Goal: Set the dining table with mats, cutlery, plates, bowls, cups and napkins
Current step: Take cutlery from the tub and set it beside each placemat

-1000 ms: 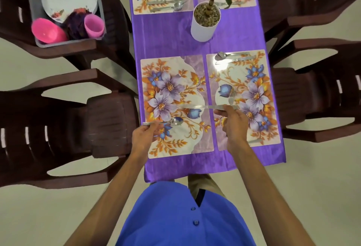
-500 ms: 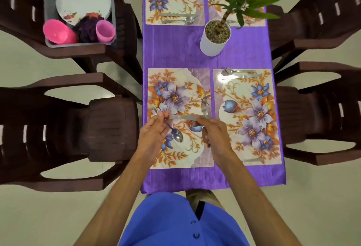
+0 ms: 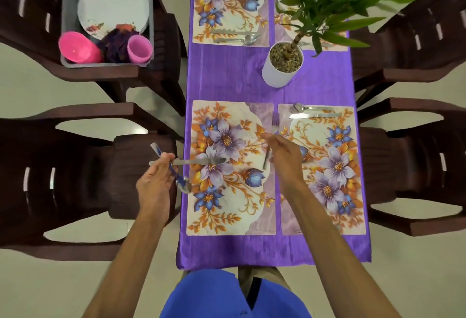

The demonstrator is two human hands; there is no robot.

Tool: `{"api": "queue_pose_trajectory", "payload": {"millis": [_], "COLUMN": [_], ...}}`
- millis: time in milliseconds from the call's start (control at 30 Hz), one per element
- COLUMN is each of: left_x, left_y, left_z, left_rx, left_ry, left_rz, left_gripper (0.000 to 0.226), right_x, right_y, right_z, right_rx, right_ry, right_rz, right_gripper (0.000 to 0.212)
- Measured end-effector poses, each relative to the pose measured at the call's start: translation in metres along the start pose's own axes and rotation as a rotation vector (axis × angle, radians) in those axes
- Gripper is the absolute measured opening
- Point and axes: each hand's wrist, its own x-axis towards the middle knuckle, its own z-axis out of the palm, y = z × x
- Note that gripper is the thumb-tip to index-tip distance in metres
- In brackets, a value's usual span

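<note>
Left hand (image 3: 155,181) gripped steel knife (image 3: 199,161) and spoon (image 3: 180,181) at left edge of near-left floral mat (image 3: 230,211); right hand (image 3: 283,156) pinched fork (image 3: 274,122) frame centre, probably splitting cutlery for either side.

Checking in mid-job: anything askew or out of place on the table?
Nothing stands out. The mats lie square; the near-left mat has no cutlery laid because the left hand holds the knife and spoon.

Knife (image 3: 201,161) and spoon (image 3: 182,183) crossed at the near-left floral mat's (image 3: 222,216) left edge, fork (image 3: 274,122) upright-ish over its right side.
</note>
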Motion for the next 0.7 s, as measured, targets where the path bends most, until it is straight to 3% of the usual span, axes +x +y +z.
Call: {"api": "queue_pose_trajectory", "payload": {"millis": [100, 167, 333, 500, 600, 700], "left_x": [0.003, 0.004, 0.008, 0.015, 0.014, 0.016], "left_y": [0.002, 0.003, 0.001, -0.007, -0.007, -0.006], "left_z": [-0.008, -0.012, -0.015, -0.012, -0.003, 0.005], "left_rx": [0.008, 0.012, -0.006, -0.014, -0.03, -0.025], "left_ry": [0.029, 0.048, 0.091, 0.098, 0.091, 0.101], "left_rz": [0.02, 0.019, -0.006, -0.034, -0.056, -0.068], "left_gripper": [0.033, 0.035, 0.029, 0.03, 0.035, 0.032], "right_x": [0.044, 0.074, 0.139, 0.166, 0.166, 0.163], "right_y": [0.002, 0.008, 0.018, 0.026, 0.025, 0.023], "right_z": [0.025, 0.043, 0.081, 0.093, 0.094, 0.096], "right_rx": [0.335, 0.404, 0.542, 0.607, 0.443, -0.105], "right_ry": [0.027, 0.015, -0.017, 0.012, 0.037, 0.149], "right_rz": [0.25, 0.337, 0.487, 0.509, 0.481, 0.185], "right_gripper": [0.01, 0.007, 0.014, 0.011, 0.007, 0.013]}}
